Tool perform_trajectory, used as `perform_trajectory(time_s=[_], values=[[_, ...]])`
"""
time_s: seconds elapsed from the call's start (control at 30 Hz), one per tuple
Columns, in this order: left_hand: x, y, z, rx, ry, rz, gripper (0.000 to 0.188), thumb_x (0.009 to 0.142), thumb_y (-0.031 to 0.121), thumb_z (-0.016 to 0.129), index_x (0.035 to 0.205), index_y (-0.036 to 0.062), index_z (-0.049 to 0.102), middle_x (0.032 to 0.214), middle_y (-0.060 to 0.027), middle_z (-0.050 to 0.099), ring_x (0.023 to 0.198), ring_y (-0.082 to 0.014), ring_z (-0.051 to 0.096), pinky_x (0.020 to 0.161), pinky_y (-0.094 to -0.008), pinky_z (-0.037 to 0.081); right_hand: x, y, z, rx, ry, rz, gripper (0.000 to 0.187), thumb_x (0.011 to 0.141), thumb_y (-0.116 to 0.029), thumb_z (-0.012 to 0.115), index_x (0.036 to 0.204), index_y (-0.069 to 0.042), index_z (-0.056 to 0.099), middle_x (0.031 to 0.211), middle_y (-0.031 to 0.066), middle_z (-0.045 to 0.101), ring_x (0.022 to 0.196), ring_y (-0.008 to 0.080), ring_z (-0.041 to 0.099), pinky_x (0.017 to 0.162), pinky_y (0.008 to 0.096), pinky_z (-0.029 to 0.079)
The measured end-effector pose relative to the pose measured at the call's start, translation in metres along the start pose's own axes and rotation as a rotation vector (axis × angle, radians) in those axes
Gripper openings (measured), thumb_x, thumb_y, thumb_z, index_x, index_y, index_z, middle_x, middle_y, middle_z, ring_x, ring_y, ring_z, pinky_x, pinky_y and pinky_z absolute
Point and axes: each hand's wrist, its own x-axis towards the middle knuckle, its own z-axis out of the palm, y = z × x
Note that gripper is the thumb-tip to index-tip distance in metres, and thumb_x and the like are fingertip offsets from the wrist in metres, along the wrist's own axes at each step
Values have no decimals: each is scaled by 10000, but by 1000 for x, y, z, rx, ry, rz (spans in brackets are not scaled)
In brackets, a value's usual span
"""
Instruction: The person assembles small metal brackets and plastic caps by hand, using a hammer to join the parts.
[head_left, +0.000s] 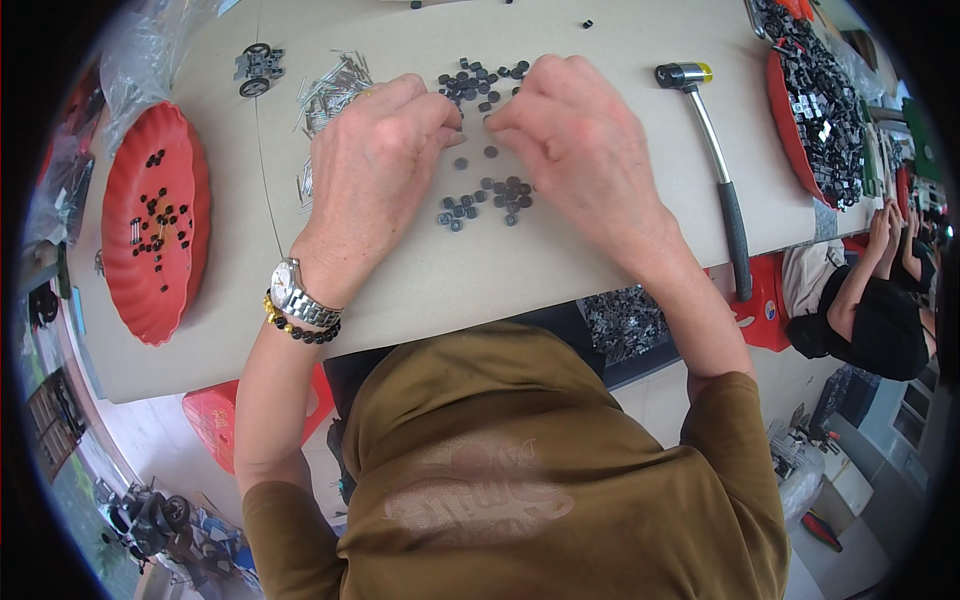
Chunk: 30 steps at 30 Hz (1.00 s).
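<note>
Two loose grey-black discs (490,152) lie on the desk (420,290) just below my fingertips, in the gap between my left grip (378,150) and my right grip (590,160); one sits nearer my left thumb, the other nearer my right fingers. In each grip my thumb and fingertips are drawn close to one another, and the two hands face each other tip to tip without touching. A dark speck shows at the tips on either side, but my knuckles and fingers cover so much that I cannot tell whether a piece is pinched there or merely lies behind. Beyond my fingertips is a scattered heap of small black pieces (470,85), some of it passing close to my right forefinger. Nearer to me than the two loose discs lie two groups of grey-black discs: a left group (458,210) and a right group (512,195), the latter near the underside of my right hand. Thin metal pins (335,90) are strewn beside and partly behind my left hand, and a small wheeled frame (258,70) stands past them. Farther left, a red scalloped dish (195,200) holds a few small dark pieces. To the right of my right hand, well apart from it, lies a hammer (722,165) with a black and yellow head.
</note>
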Motion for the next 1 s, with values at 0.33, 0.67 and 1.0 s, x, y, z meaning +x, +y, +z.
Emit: perform_trajectory(time_s=[0.33,0.67,1.0], values=[[2,4,-2,123,-51,92,80,912,77,702,957,51,640,853,-82,585,736,-284,626,622,-402,498,-2,10,-11,-74,60,88,62,799,-39,768,850,-54,736,847,44,608,854,236,608,755,366,501],[-9,14,-12,-1,-129,-132,36,879,44,668,867,13,654,836,-118,612,760,-351,645,641,-454,514,-3,10,-5,-91,-22,94,45,801,-30,759,837,-32,731,870,61,608,869,246,590,774,385,502],[-9,15,-6,-4,-59,-151,53,894,49,697,883,22,652,811,-101,582,677,-297,581,627,-415,459,-8,15,-10,-192,21,24,55,799,-27,718,844,-55,733,866,43,600,874,232,579,785,372,471]])
